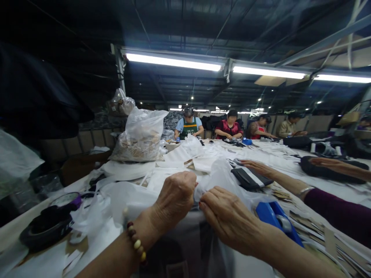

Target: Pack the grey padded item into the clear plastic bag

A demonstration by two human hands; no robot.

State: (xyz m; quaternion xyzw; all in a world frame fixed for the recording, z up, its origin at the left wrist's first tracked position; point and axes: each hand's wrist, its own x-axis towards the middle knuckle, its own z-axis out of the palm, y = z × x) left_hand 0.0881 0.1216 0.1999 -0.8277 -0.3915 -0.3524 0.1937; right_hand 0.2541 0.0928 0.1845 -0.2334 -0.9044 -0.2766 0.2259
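Front and centre, my left hand (178,195) is closed in a fist on the gathered top of a translucent plastic bag (199,192). A beaded bracelet (136,243) circles that wrist. From the right, my right hand (224,212) pinches the same gathered plastic, its fingertips close to the left fist. Something dark shows through the bag below my hands, but I cannot make out what it is. Beside my right forearm stands a blue tape dispenser (278,222), and past my knuckles lies a black folded item with a pale stripe (251,177).
A co-worker's hand (261,170) reaches in from the right, near the black folded item. Cardboard strips (321,235) lie at right, a dark cap-like item (46,227) at left. A large filled bag (142,135) stands at back left. Several people sit across the table.
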